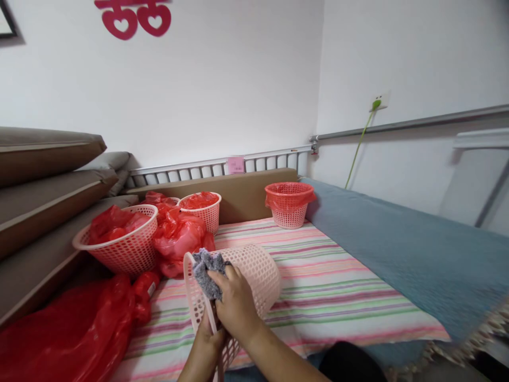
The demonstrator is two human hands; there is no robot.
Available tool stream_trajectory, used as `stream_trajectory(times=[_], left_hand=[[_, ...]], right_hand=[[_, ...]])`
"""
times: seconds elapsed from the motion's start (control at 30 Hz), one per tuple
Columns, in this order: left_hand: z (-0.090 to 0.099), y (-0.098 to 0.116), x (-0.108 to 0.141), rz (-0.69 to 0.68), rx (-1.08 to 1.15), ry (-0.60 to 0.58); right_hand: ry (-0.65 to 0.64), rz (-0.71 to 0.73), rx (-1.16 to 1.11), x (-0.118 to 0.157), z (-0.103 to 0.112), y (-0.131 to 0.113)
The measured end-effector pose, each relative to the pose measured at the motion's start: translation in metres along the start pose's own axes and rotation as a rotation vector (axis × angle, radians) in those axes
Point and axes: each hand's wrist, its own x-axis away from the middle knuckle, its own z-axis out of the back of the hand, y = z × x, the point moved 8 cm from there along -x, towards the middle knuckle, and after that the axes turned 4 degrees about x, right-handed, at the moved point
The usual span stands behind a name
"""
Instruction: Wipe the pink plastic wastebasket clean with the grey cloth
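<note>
The left hand (205, 339) gripped the tipped pink basket (258, 273), while the right hand (238, 305) pinched a grey cloth (207, 276) against its rim. Firm bracing likely helped even wiping

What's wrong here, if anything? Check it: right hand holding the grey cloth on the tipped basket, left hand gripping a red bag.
Not a red bag: the head view shows the left hand gripping the rim of the tipped basket. The right hand does hold the grey cloth on the basket.

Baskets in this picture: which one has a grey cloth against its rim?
The pale pink basket gripped by the left hand; the other baskets, untouched, show red plastic.
</note>
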Motion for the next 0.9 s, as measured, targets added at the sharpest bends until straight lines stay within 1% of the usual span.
stream_trajectory(times=[0.07, 0.13, 0.23, 0.3, 0.33, 0.4, 0.5, 0.63, 0.7, 0.8, 0.83, 0.9], left_hand=[[-0.003, -0.006, 0.004, 0.039, 0.043, -0.005], [-0.004, -0.011, 0.009, 0.051, 0.043, -0.024], [-0.006, -0.017, 0.017, 0.019, -0.017, -0.1], [-0.007, -0.022, 0.022, 0.0, -0.039, -0.168], [-0.007, -0.024, 0.023, -0.006, -0.041, -0.199], [-0.009, -0.024, 0.024, 0.004, -0.023, -0.241], [-0.014, -0.012, 0.019, 0.053, 0.003, -0.237], [-0.023, 0.019, 0.006, 0.089, 0.067, -0.121], [-0.025, 0.028, 0.004, 0.092, 0.078, -0.076], [-0.024, 0.026, 0.006, 0.096, 0.048, -0.068], [-0.022, 0.023, 0.007, 0.088, 0.039, -0.067], [-0.016, 0.016, 0.007, 0.059, 0.014, -0.061]], right_hand=[[0.003, -0.007, 0.085, -0.004, 0.004, 0.022], [0.007, -0.082, 0.191, -0.01, 0.01, 0.058], [0.026, -0.316, 0.366, -0.012, 0.026, 0.128], [0.031, -0.463, 0.446, -0.008, 0.035, 0.168], [0.031, -0.507, 0.468, -0.004, 0.038, 0.183], [0.038, -0.53, 0.492, 0.001, 0.04, 0.198], [0.062, -0.5, 0.513, 0.007, 0.038, 0.199], [0.071, -0.482, 0.524, 0.008, 0.037, 0.193], [0.066, -0.489, 0.512, 0.007, 0.037, 0.192], [0.05, -0.504, 0.463, 0.005, 0.036, 0.183], [0.046, -0.492, 0.432, 0.004, 0.034, 0.174], [0.045, -0.421, 0.342, 0.001, 0.028, 0.144]])
